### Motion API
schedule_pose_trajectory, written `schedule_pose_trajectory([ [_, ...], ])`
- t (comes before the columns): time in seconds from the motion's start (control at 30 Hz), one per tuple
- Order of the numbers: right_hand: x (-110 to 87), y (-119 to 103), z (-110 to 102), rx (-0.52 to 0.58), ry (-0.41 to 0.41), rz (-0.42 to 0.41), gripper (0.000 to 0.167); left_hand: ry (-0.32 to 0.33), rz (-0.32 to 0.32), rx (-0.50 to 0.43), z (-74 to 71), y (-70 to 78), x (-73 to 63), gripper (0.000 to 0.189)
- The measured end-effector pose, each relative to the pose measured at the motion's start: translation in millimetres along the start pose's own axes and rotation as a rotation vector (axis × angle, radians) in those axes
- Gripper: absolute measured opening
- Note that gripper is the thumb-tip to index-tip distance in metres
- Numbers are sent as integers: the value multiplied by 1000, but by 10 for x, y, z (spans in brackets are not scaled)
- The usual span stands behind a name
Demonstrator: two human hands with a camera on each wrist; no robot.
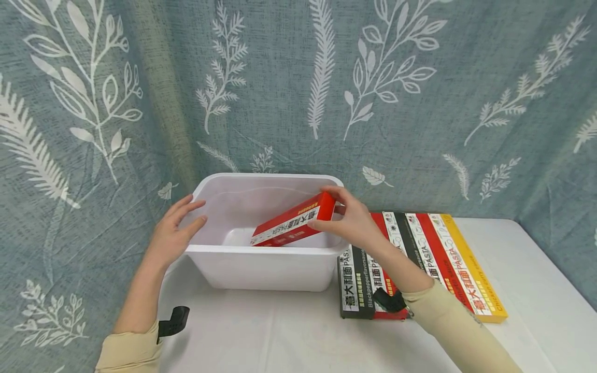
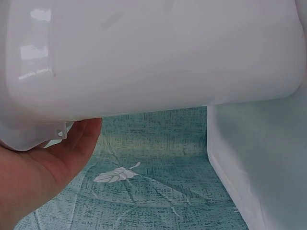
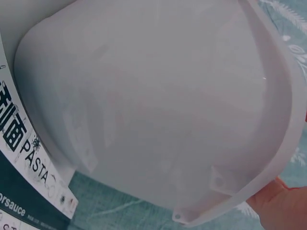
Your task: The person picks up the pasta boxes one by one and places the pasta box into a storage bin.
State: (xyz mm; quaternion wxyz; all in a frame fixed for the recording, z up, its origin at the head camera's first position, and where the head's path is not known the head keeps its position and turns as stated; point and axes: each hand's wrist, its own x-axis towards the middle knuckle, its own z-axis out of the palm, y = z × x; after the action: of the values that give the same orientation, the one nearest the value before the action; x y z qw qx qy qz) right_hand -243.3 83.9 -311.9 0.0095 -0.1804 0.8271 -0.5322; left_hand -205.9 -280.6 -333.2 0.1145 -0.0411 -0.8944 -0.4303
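A white plastic bin [image 1: 266,269] stands against the curtain. My right hand [image 1: 350,220] reaches over its right rim and grips the upper end of a red pasta box [image 1: 286,223], thumb on the near side and fingers over the far side. The box slants down to the left, its lower end inside the bin. My left hand [image 1: 174,233] is at the bin's left rim, fingers and thumb spread loosely over the edge. In the left wrist view, that hand [image 2: 53,167] shows beside the rim; in the right wrist view the bin's wall [image 3: 144,105] hides the held box.
Right of the bin, several pasta boxes lie side by side on the white table [image 1: 261,331], among them a black box [image 1: 356,290] and a yellow-edged box [image 1: 485,290]. My right forearm passes over them. A patterned curtain [image 1: 289,103] hangs behind.
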Motion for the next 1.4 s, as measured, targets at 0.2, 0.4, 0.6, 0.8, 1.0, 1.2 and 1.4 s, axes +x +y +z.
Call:
schedule_pose_trajectory([
  [0.2,44,8,4,-77,8,-52,67,-2,-4,8,5,19,13,51],
  [0.4,90,53,-4,-294,53,-85,70,5,4,13,17,30,25,49],
  [0.6,145,158,-17,-347,91,-161,61,1,-5,12,33,35,37,49],
  [0.8,136,219,-51,-348,159,-210,48,-3,-21,0,32,43,36,49],
  [1.0,79,241,-99,-287,192,-187,50,-3,-28,-14,20,50,23,50],
  [1.2,12,307,-162,-155,157,-150,53,4,-21,-19,21,30,-2,52],
  [1.4,-96,366,-239,-74,155,-109,51,9,-27,-21,26,18,-20,52],
])
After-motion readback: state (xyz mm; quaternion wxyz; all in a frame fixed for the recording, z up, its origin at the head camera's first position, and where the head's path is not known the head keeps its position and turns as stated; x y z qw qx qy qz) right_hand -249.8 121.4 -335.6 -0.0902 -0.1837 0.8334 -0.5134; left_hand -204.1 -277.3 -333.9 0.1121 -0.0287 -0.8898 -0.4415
